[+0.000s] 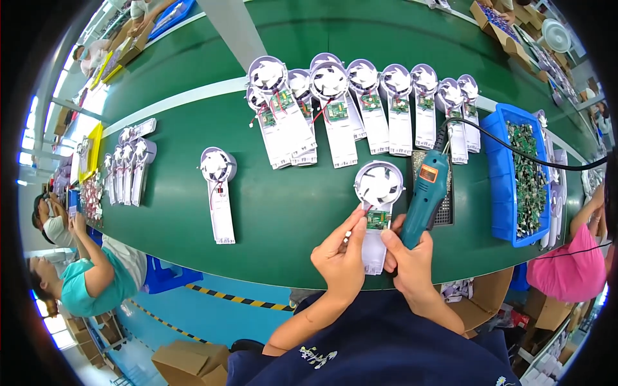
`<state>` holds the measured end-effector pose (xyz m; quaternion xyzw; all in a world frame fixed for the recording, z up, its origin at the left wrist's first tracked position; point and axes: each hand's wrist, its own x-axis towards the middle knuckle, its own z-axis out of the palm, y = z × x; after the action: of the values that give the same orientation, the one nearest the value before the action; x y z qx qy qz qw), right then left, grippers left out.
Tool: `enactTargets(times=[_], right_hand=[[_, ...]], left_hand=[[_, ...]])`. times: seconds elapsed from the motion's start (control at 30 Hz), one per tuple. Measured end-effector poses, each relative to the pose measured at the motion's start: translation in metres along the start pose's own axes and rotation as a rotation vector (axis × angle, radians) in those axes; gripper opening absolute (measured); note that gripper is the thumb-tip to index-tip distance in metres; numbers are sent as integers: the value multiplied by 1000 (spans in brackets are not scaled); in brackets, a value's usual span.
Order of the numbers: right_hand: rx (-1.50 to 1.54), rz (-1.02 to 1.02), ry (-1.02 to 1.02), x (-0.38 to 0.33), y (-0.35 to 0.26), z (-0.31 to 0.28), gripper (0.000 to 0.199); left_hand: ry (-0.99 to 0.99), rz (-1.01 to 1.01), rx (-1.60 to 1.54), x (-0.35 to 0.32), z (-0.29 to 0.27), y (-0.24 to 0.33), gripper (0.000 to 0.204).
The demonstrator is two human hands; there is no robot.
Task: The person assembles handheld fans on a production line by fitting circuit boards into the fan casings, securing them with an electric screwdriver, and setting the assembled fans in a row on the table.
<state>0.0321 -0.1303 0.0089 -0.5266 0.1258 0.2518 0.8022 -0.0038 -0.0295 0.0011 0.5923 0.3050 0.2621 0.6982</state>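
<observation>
While pinching round-headed white plastic fan unit (373, 249) between left hand (341, 260) and right hand (412, 260), just right of frame centre, could strain thin red wire (369, 208) by pulling, or scratch green circuit board (377, 220) by letting teal corded driver (425, 196) slip; cannot tell grip on driver.

Cardboard box (190, 361), striped floor tape (241, 298)
</observation>
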Motion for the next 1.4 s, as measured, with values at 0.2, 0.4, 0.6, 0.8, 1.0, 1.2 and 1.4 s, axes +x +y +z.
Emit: enactTargets(times=[0.2,0.4,0.6,0.8,1.0,1.2,1.4], right_hand=[[-5,-6,-11,7,-9,5,25],[59,19,-35,3,-10,24,15],[67,-59,-132,2,-16,-9,11],[86,24,-116,-2,-3,-2,12],[67,39,-102,-3,-1,-6,13],[74,42,-94,-3,-1,-11,16],[-62,98,-107,-5,-1,-27,17]], left_hand=[[13,-29,-26,5,1,5,22],[135,85,89,15,-15,15,21],[203,431,287,160,-89,87,22],[186,346,651,289,-135,64,21],[2,234,928,290,-133,54,22],[-78,585,835,222,-160,85,30],[-542,491,991,170,-208,59,57]])
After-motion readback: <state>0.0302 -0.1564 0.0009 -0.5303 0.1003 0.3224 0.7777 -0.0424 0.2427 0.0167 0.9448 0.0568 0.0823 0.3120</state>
